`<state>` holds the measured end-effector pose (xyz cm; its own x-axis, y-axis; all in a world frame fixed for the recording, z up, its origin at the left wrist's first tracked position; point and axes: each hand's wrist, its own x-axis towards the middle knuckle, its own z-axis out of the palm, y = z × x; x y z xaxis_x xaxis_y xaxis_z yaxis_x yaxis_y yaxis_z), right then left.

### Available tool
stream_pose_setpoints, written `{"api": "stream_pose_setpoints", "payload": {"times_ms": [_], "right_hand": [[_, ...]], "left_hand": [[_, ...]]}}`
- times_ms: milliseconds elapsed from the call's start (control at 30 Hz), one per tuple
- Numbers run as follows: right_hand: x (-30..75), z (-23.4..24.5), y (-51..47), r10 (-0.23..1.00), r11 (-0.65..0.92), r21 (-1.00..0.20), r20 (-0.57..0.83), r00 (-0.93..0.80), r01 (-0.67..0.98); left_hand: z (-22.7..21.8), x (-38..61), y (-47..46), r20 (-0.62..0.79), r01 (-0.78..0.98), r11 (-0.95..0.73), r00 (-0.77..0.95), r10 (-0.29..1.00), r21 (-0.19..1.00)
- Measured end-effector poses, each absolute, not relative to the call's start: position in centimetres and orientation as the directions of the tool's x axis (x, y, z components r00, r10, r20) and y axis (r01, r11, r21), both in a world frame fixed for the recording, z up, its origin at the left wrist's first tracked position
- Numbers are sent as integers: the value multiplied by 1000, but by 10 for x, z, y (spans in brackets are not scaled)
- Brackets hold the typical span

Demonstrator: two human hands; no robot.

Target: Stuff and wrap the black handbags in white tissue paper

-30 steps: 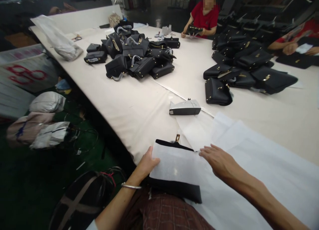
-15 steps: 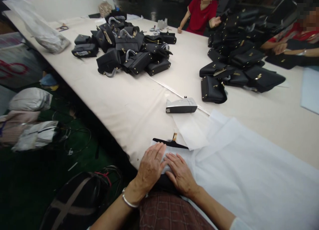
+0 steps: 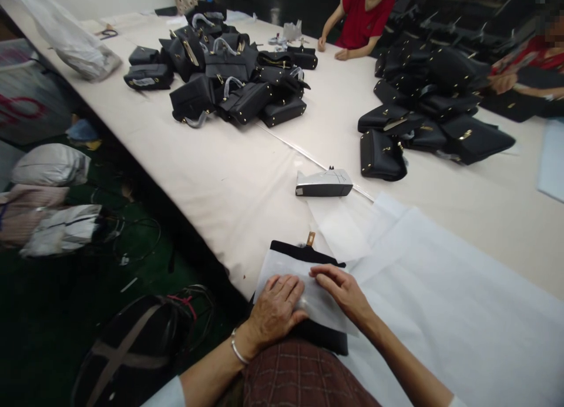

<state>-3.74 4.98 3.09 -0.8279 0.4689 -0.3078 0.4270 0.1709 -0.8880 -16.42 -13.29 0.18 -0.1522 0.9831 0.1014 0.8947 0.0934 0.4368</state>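
At the near table edge lies a black handbag (image 3: 324,333) with a gold clasp (image 3: 311,238) standing up at its far side. A white translucent sheet (image 3: 284,265) covers most of its top, leaving a black strip at the far and near edges. My left hand (image 3: 277,307) rests flat on the sheet, fingers extended, palm down. My right hand (image 3: 341,286) is at the sheet's right part, its fingers bent loosely to the left with nothing visible in them. Whether its fingertips touch the sheet I cannot tell.
Beyond the handbag stands a grey-and-black tape dispenser (image 3: 325,182). White sheets (image 3: 440,301) spread out on the right. Piles of black handbags (image 3: 233,72) lie farther back, with a second pile (image 3: 423,113) at right. Two people in red (image 3: 363,19) are at the far side.
My right hand has lifted and moved up and right, away from my left hand. The left hand has slid slightly nearer me. More of the sheet and handbag now shows.
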Motion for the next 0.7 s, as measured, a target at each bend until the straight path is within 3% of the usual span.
{"api": "stream_pose_setpoints", "payload": {"times_ms": [67, 167, 233, 400, 633, 700], "right_hand": [[-38, 22, 49, 557, 311, -839, -219, -801, 446], [-30, 8, 34, 479, 587, -726, -43, -877, 357], [-23, 6, 24, 435, 671, -673, 19, -900, 310], [-18, 29, 18, 390, 751, -610, 104, -915, 251], [-4, 46, 24, 120, 852, -521, 83, -989, 60], [0, 44, 25, 99, 862, -505, 102, -990, 34]], "left_hand": [[5, -165, -136, 128, 895, 85, -156, 979, 438], [9, -166, -139, 192, 883, 69, -176, 966, 465], [12, -166, -140, 251, 869, 46, -193, 949, 493], [13, -166, -143, 372, 863, -15, -202, 906, 505], [11, -167, -144, 433, 909, -79, -117, 894, 410], [12, -168, -144, 448, 915, -85, -112, 887, 395]]}}
